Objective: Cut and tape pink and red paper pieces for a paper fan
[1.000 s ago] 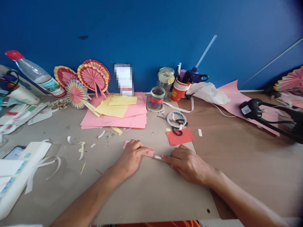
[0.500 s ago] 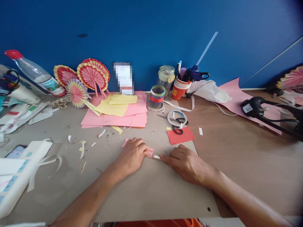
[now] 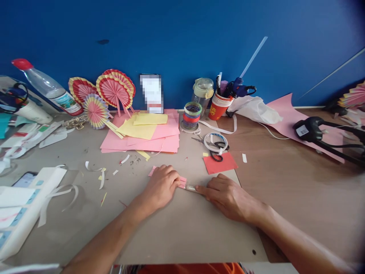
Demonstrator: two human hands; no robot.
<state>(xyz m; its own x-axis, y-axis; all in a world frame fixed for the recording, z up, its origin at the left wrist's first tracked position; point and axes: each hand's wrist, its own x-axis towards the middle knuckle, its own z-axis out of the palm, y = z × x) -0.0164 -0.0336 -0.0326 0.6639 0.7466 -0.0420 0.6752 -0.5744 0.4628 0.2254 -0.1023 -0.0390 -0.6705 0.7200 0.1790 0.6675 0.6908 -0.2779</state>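
My left hand (image 3: 160, 186) lies curled over a folded pink paper strip (image 3: 181, 182) on the table, pressing it down; only the strip's ends stick out. My right hand (image 3: 225, 196) rests just to the right, fingers pressed together, its fingertips on a small white tape piece (image 3: 190, 188) at the strip's right end. A red paper square (image 3: 220, 163) lies just beyond my right hand. Black scissors (image 3: 217, 150) and a white tape roll (image 3: 215, 141) sit behind it.
A stack of pink and yellow sheets (image 3: 148, 135) lies further back, with finished paper fans (image 3: 114, 89) against the blue wall. A bottle (image 3: 48, 88), a red cup of tools (image 3: 219, 106), coloured tape rolls (image 3: 191, 115) and a black glue gun (image 3: 312, 129) stand around. Paper scraps (image 3: 99, 177) litter the left.
Both hands stay on the strip; my right fingertips have shifted a little along the tape. The view has drifted slightly.
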